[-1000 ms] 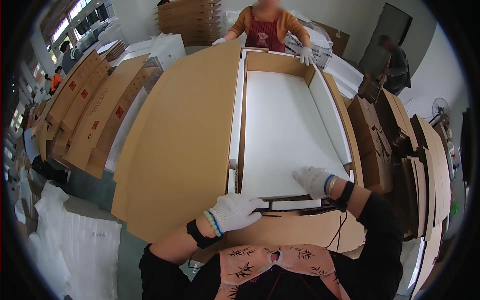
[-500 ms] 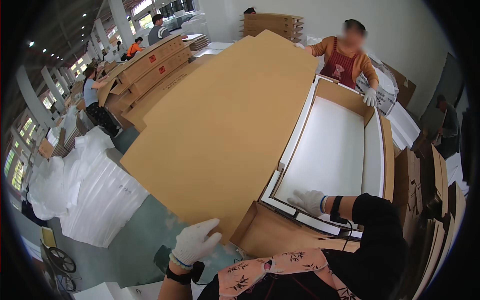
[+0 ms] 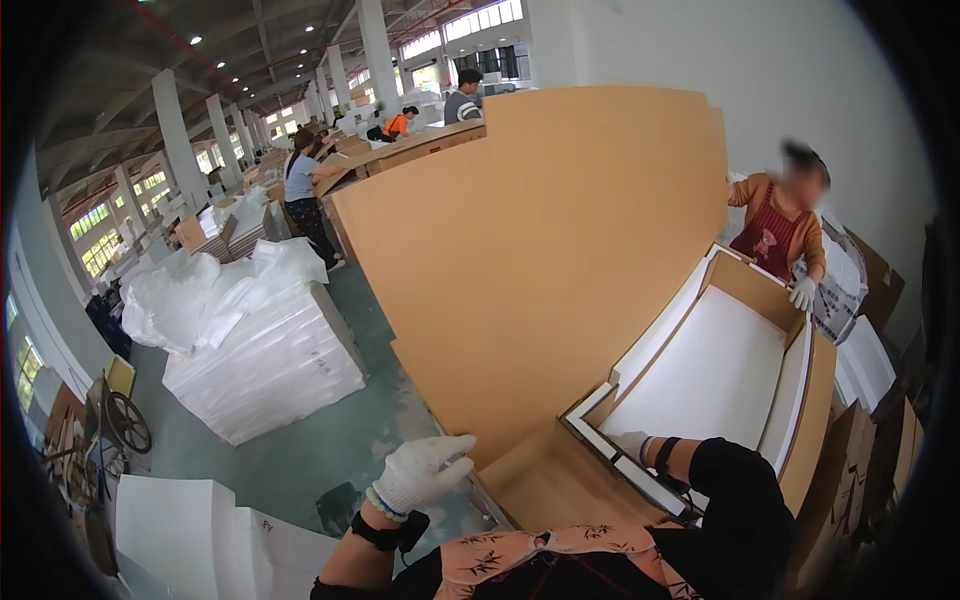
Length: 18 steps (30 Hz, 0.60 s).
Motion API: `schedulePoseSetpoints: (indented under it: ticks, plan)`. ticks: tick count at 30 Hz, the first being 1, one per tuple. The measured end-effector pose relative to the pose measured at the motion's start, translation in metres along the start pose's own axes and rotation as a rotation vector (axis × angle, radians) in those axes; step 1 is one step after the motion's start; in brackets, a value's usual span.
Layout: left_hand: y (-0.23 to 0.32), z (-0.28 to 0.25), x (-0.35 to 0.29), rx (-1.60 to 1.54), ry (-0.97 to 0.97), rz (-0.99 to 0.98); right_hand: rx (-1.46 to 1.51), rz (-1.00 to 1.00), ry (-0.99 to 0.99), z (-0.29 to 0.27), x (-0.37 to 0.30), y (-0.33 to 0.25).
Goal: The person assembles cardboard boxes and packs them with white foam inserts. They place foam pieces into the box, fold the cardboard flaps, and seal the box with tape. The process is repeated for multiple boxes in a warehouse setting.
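1. Here's the left hand (image 3: 420,473), gloved in white, thumb and fingers curved around the lower edge of the big cardboard flap (image 3: 560,270); whether they pinch it or merely brush it, I cannot tell.
2. Over to the right hand (image 3: 632,443), reaching across the near end of the open box (image 3: 755,287), fingers partly lost behind the wrist. Clenched or loose? No telling, though the placing suggests steadying that end.
3. Look at that flap, tilted up and out to the left of the box, presumably held clear of the opening.
4. Inside, a white panel (image 3: 700,370) lies flat, with a white side slab (image 3: 788,395) along the right wall and a white strip (image 3: 663,320) along the left, likely as padding.
5. At the far corner, a co-worker's gloved hand (image 3: 803,293) rests on the rim, perhaps bracing it; the other is hidden.
6. Whatever carries the box is out of sight. Below spreads a grey-green floor (image 3: 250,460), with a white-wrapped stack (image 3: 265,350) to the left.
7. And what a hall: pale columns (image 3: 180,135), ceiling lights, more people working beyond the flap!
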<state>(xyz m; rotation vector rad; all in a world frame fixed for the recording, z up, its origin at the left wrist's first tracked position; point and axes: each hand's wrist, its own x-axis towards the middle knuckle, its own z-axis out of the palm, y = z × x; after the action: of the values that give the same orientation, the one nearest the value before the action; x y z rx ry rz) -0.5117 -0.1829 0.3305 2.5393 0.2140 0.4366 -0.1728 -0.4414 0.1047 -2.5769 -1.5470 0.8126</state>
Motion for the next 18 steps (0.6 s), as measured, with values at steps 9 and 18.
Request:
schedulePoseSetpoints:
  ticks: [9, 18]
  plan:
    - [0.008, 0.016, -0.018, 0.054, -0.178, 0.049, 0.182, 0.474, -0.846, 0.011, -0.191, 0.076]
    - [0.001, 0.032, -0.076, 0.104, -0.228, -0.084, -0.010, 0.313, -0.157, -0.017, -0.187, 0.042]
